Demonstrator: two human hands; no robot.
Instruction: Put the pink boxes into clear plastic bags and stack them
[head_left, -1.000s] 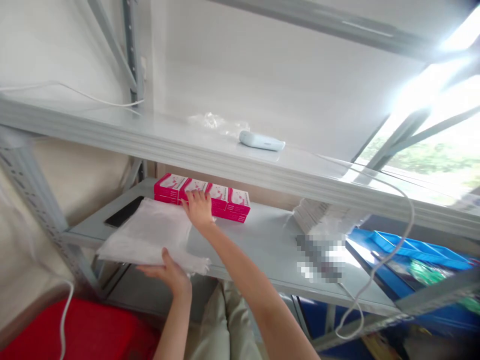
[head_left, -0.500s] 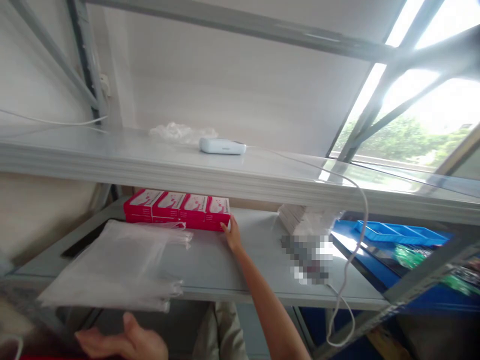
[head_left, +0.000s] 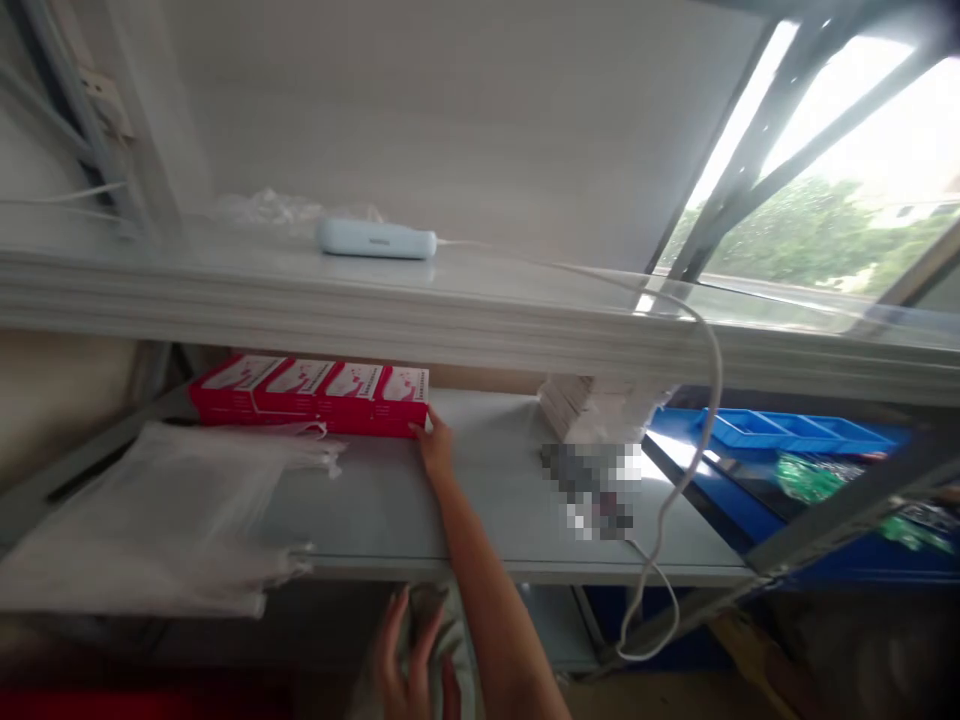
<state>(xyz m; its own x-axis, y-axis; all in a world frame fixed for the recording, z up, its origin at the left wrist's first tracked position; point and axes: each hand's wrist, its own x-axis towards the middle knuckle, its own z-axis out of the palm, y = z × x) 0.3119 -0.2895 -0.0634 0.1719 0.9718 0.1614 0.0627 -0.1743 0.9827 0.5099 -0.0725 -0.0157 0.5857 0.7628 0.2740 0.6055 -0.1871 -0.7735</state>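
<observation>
A row of red-and-white cardboard boxes (head_left: 349, 392) sits at the back of the middle grey shelf. My right hand (head_left: 435, 445) reaches in and grips the right end of the row, its thumb on the front face of the last box; its other fingers are partly hidden. Low in the view, below the shelf edge, my left hand (head_left: 416, 660) is raised with fingers apart and nothing in it. To the left, a stack of translucent plastic bags (head_left: 150, 515) lies on the shelf and overhangs its front edge.
On the upper shelf (head_left: 510, 285) rest a white device (head_left: 377, 240) and crumpled clear plastic (head_left: 270, 210). A white cable (head_left: 712, 370) hangs down in front at right. Plastic-wrapped stacked pieces (head_left: 577, 405) and a blurred-out item (head_left: 589, 490) lie right. Beyond is a blue divided tray (head_left: 795, 432).
My left hand has moved from the lower left to the bottom middle, fingers now pointing up. My right hand stays at the end box. The view has shifted, so things appear further left.
</observation>
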